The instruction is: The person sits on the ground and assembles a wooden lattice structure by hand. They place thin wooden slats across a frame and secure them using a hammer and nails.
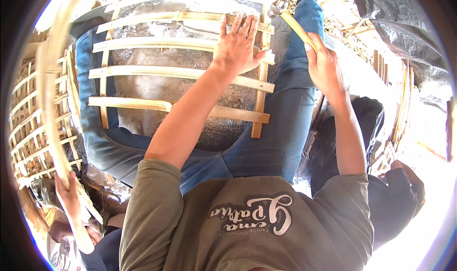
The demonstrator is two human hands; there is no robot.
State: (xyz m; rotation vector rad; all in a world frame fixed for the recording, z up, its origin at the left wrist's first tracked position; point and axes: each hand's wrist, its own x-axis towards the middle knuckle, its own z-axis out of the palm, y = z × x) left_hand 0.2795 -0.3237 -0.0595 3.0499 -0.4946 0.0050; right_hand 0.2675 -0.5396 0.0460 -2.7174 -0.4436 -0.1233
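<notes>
A lattice of pale bamboo slats (143, 71) lies between my outstretched legs, with several crosswise slats on two lengthwise ones. My left hand (236, 45) rests flat on its right side, fingers spread over the upper slats near the lengthwise slat. My right hand (325, 66) is closed round the light wooden handle of a hammer (297, 29). The metal head is raised just beyond the lattice's upper right corner, apart from the slats. Glare washes out the far slats.
At left, a co-worker's hand (69, 195) grips a long upright strip (51, 104) beside finished-looking lattices (33, 123). Dark plastic sheeting (404, 19) hangs at upper right, above scattered wood scraps (354, 30). A person in dark clothing (392, 204) sits behind my right arm.
</notes>
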